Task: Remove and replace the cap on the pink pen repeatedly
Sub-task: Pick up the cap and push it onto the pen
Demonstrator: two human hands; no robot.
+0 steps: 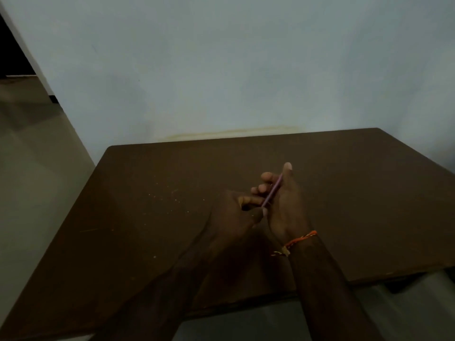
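Observation:
The pink pen (272, 191) is a thin pink stick held slanted above the middle of the brown table (147, 205). My right hand (285, 207) wraps its upper barrel, thumb stretched along it and fingers curled behind. My left hand (231, 215) pinches the pen's lower end between thumb and forefinger. That lower end, and whether the cap sits there, is hidden by my fingers. An orange thread bracelet (299, 241) circles my right wrist.
The table stands against a pale blue wall (221, 70). A few light specks dot the tabletop left of my hands. Pale floor (32, 156) lies to the left, and the table's near edge runs below my forearms.

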